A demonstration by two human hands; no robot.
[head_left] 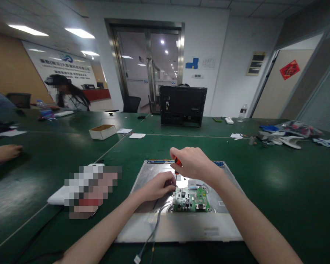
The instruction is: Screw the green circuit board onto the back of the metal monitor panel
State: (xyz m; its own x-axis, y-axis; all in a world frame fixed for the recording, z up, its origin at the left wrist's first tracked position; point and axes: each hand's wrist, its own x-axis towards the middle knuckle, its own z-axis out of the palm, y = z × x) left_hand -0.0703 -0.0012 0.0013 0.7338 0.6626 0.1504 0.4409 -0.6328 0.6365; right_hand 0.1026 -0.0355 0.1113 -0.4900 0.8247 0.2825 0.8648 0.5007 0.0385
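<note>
We see a silver-grey panel (pixel 192 227) on a table (pixel 275 205) of dark green, crossed by thin pale lines. On the panel, the board (pixel 191 200) is brighter green, dotted black and white. Along the panel's far edge runs a blue strip (pixel 160 161). Above the panel we note a driver (pixel 177 161) in orange-red and black. Over its near edge trails a grey cable (pixel 158 219) with a white plug (pixel 137 259). Beyond the panel, we find a black monitor (pixel 184 104); left of that same panel, a white box (pixel 105 134), brown inside. Far to its right lies a clear bag (pixel 297 128), its contents seemingly red and black.
</note>
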